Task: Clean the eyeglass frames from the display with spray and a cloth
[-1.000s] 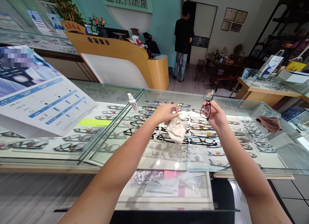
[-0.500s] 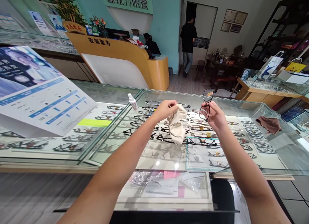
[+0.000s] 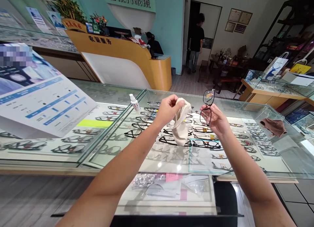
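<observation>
My left hand (image 3: 169,110) pinches a cream cloth (image 3: 181,130) by its upper edge, and the rest of it hangs down above the glass display case (image 3: 157,168). My right hand (image 3: 218,121) grips a pair of black-framed glasses (image 3: 208,104), turned on end with one lens above the other. A gap lies between cloth and glasses. Under the glass, rows of spectacle frames (image 3: 204,143) sit on white panels. A small white spray bottle (image 3: 134,103) stands on the glass to the left of my hands.
A brown cloth (image 3: 273,126) lies at the right of the case. On the left stands a large printed card (image 3: 49,99). An open drawer (image 3: 169,205) with plastic bags juts out below. Two people are farther back, one behind the counter (image 3: 157,73), one by the doorway.
My left hand has shifted slightly right and the cloth hangs differently. The glasses have tilted a little in my right hand. The standing person at the back has turned.
</observation>
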The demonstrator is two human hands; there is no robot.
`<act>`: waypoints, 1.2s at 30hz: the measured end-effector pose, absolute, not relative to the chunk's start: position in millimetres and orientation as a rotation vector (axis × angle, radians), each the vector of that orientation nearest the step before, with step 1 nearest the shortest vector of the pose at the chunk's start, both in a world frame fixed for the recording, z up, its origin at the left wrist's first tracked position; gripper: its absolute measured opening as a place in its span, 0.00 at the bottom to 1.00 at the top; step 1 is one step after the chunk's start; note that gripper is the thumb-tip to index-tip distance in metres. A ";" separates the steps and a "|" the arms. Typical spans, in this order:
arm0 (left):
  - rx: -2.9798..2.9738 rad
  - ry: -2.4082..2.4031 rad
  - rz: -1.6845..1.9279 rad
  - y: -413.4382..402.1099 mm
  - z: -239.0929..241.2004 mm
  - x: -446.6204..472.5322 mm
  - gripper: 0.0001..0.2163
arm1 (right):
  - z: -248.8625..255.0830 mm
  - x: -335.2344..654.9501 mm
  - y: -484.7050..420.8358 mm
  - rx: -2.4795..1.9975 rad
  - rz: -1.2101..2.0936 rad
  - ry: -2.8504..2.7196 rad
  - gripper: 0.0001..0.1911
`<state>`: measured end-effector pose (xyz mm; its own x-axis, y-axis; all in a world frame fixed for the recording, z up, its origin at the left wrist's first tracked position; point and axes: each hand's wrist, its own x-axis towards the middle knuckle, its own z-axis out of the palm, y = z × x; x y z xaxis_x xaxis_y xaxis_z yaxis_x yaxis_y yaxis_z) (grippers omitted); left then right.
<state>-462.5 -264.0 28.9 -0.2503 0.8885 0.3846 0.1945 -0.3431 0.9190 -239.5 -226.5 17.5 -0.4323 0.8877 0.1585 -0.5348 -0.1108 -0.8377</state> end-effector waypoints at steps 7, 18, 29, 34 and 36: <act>1.586 1.208 1.366 -271.2 28.2 -447.9 0.22 | 10.7 -248.1 -230.2 -0.453 1.761 -1.128 0.25; 1.527 1.145 1.381 -265.7 18.8 -449.2 0.23 | 10.5 -251.0 -232.4 -0.445 1.884 -1.024 0.26; 1.491 1.143 1.385 -263.0 15.7 -451.4 0.26 | 7.4 -246.2 -221.1 -0.493 1.766 -0.997 0.14; 1.496 1.176 1.397 -261.1 15.8 -454.7 0.24 | 12.6 -238.5 -216.5 -0.483 1.698 -0.965 0.11; 1.504 1.195 1.375 -260.5 15.8 -455.2 0.24 | 14.3 -236.6 -216.4 -0.460 1.690 -0.962 0.11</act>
